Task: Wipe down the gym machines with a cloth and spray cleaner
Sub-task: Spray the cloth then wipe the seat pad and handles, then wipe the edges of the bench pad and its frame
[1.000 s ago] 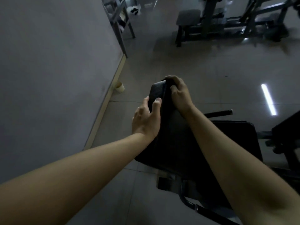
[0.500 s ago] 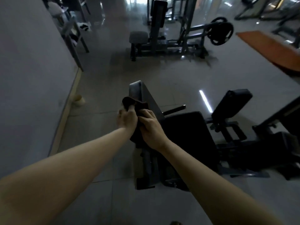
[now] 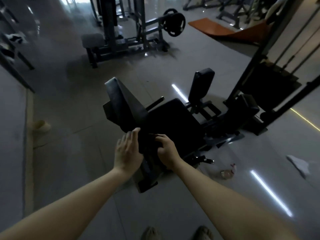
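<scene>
1. The grey tiled floor [image 3: 69, 161] fills most of the view, with bright strips of light reflected on its right side.
2. A black padded machine [image 3: 173, 118] stands in the middle. Its backrest pad [image 3: 121, 101] tilts up at the left, and a smaller upright pad [image 3: 201, 84] rises behind the seat.
3. A tall cable frame [image 3: 251, 58] stands at the right, just beyond the padded machine.
4. Farther back is a second machine [image 3: 110, 23] with a round weight plate [image 3: 174, 25] on its arm.
5. An orange mat [image 3: 225, 30] lies on the floor at the upper right, well apart from the hands.
6. The left hand [image 3: 127, 151] is flat with straight fingers, laid against the left side of the cloth at the lower end of the backrest pad.
7. The right hand [image 3: 166, 150] has curled fingers and grips the cloth from the right.
8. The dark cloth [image 3: 147, 144] hangs between the two hands against the padded machine. Its edges are hard to tell from the black padding.
9. A white sheet [image 3: 299, 165] lies crumpled on the floor at the right.
10. The clear spray bottle [image 3: 226, 172] lies on the floor near the machine's base, to the right of the right forearm, held by neither hand.
11. A pale cup [image 3: 41, 126] sits by the left wall.
</scene>
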Demonstrator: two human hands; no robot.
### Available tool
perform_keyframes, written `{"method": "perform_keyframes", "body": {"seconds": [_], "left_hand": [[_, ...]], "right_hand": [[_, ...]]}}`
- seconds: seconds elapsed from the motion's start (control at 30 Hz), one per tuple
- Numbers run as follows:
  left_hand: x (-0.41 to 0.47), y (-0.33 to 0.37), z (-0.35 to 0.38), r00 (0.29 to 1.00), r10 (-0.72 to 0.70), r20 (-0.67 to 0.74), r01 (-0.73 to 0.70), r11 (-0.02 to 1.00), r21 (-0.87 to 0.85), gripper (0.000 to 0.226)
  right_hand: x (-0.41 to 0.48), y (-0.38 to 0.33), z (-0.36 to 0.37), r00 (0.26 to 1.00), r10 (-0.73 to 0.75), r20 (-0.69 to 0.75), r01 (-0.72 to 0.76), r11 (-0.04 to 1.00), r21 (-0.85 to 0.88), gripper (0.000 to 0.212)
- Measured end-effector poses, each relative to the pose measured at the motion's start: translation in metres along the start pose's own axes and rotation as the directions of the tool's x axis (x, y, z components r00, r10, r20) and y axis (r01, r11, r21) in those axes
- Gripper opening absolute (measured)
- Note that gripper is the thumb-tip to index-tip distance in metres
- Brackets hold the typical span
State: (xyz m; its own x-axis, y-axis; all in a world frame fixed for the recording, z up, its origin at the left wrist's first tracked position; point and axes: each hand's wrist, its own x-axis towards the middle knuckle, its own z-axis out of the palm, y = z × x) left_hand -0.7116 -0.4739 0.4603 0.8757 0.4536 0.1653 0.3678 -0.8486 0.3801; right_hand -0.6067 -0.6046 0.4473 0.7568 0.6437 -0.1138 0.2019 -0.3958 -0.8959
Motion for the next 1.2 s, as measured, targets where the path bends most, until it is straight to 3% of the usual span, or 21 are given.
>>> {"method": "perform_keyframes", "body": {"seconds": [0.07,0.13,0.27,0.4,0.5,0.6,0.7,0.77,0.87,0.93,1.03,1.1,1.13,1.2], "left_hand": [[-0.004,0.02,0.018,0.977,0.106,0.187,-0.086,0.99,-0.111,0.065],[-0.004,0.032,0.029,0.936,0.121,0.332,-0.061,0.981,-0.183,0.062],[-0.004,0.093,0.065,0.794,0.213,0.57,0.004,0.935,-0.354,0.089],[-0.004,0.162,0.109,0.712,0.268,0.649,0.077,0.889,-0.451,0.102],[-0.002,0.222,0.137,0.658,0.301,0.691,0.094,0.877,-0.471,0.082],[0.0,0.275,0.171,0.626,0.301,0.72,0.092,0.888,-0.451,0.065],[0.004,0.319,0.219,0.607,0.207,0.768,0.179,0.905,-0.386,0.047],[0.011,0.341,0.251,0.591,0.096,0.801,0.313,0.888,-0.338,0.033],[0.028,0.369,0.305,0.531,-0.11,0.84,0.569,0.781,-0.258,0.036],[0.043,0.384,0.348,0.488,-0.165,0.857,0.659,0.713,-0.238,0.038],[0.063,0.401,0.408,0.462,-0.226,0.858,0.694,0.694,-0.192,0.034],[0.075,0.407,0.457,0.375,-0.307,0.875,0.744,0.662,-0.087,0.033],[0.083,0.404,0.488,0.352,-0.317,0.881,0.734,0.677,-0.05,0.035],[0.098,0.401,0.536,0.389,-0.329,0.861,0.566,0.822,0.058,0.036]], "right_hand": [[-0.021,0.024,-0.025,0.992,0.107,-0.061,-0.105,0.994,0.034,0.037],[-0.034,0.03,-0.042,0.985,0.168,-0.044,-0.164,0.982,0.097,0.035],[-0.074,0.043,-0.093,0.957,0.284,-0.063,-0.253,0.918,0.306,0.034],[-0.111,0.072,-0.141,0.882,0.454,-0.129,-0.338,0.799,0.498,0.028],[-0.134,0.106,-0.18,0.822,0.545,-0.163,-0.358,0.718,0.597,0.022],[-0.148,0.143,-0.22,0.763,0.619,-0.186,-0.286,0.582,0.761,0.014],[-0.152,0.194,-0.259,0.751,0.65,-0.112,-0.26,0.449,0.855,0.018],[-0.148,0.233,-0.281,0.756,0.653,-0.038,-0.316,0.416,0.853,0.018],[-0.135,0.302,-0.314,0.715,0.699,0.019,-0.417,0.403,0.815,0.026],[-0.125,0.353,-0.335,0.67,0.742,0.023,-0.459,0.39,0.798,0.026],[-0.106,0.434,-0.357,0.575,0.818,0.002,-0.534,0.374,0.758,0.024],[-0.09,0.494,-0.359,0.526,0.85,-0.016,-0.611,0.391,0.688,0.022],[-0.082,0.525,-0.356,0.508,0.861,-0.015,-0.648,0.394,0.652,0.022],[-0.07,0.562,-0.355,0.485,0.875,-0.012,-0.715,0.404,0.571,0.024]]}}
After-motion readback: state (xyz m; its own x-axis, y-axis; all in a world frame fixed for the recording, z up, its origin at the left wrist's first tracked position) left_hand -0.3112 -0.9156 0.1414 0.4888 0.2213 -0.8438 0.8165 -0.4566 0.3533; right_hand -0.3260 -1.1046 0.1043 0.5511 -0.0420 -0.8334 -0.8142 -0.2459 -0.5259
